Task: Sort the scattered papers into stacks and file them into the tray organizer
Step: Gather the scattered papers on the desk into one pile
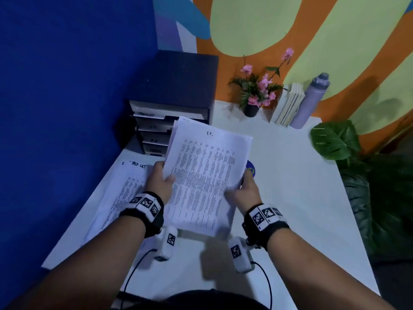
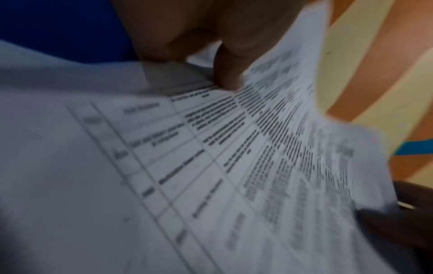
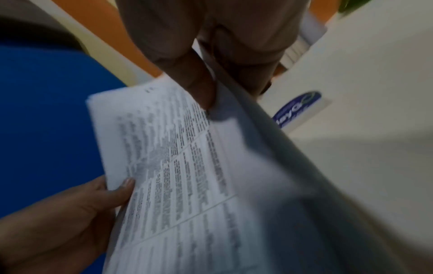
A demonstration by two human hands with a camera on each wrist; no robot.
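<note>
Your white table (image 1: pixel 290 175) carries a dark tray organizer (image 1: pixel 172 108) at the far left, paper in its labelled trays, labels too blurred to read. You hold a stack of printed papers (image 1: pixel 205 175) above the table in front of it. Left hand (image 1: pixel 159 182) pinches its left edge, thumb on top; right hand (image 1: pixel 244 190) pinches its right edge likewise. A second sheet (image 1: pixel 120 193), headed "TASK LIST", lies flat under your left wrist.
</note>
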